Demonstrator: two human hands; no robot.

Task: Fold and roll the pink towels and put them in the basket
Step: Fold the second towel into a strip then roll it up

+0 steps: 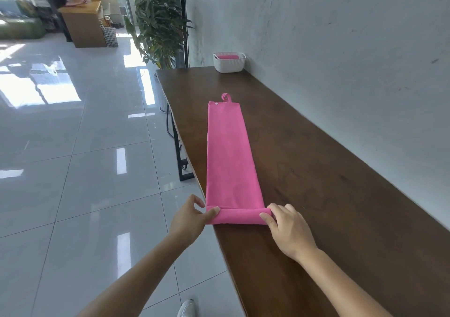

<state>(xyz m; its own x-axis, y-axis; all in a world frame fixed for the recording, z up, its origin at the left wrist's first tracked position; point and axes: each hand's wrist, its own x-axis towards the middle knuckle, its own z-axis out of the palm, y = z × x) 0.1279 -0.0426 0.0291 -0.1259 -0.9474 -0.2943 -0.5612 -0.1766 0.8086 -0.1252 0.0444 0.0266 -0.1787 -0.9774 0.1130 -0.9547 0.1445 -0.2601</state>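
Note:
A pink towel (pixel 230 156) lies folded into a long narrow strip on the dark wooden table (pixel 316 170), with a hanging loop at its far end. Its near end is turned over into a short roll. My left hand (pixel 192 217) pinches the roll's left end with thumb and fingers. My right hand (pixel 287 229) grips the roll's right end. A white basket (pixel 229 65) stands at the table's far end against the wall, with a pink towel (pixel 227 56) inside it.
A grey wall runs along the table's right side. Left of the table is a glossy tiled floor. A potted plant (pixel 158 27) stands past the table's far corner. Another person works at a wooden counter (pixel 82 24) in the far left background.

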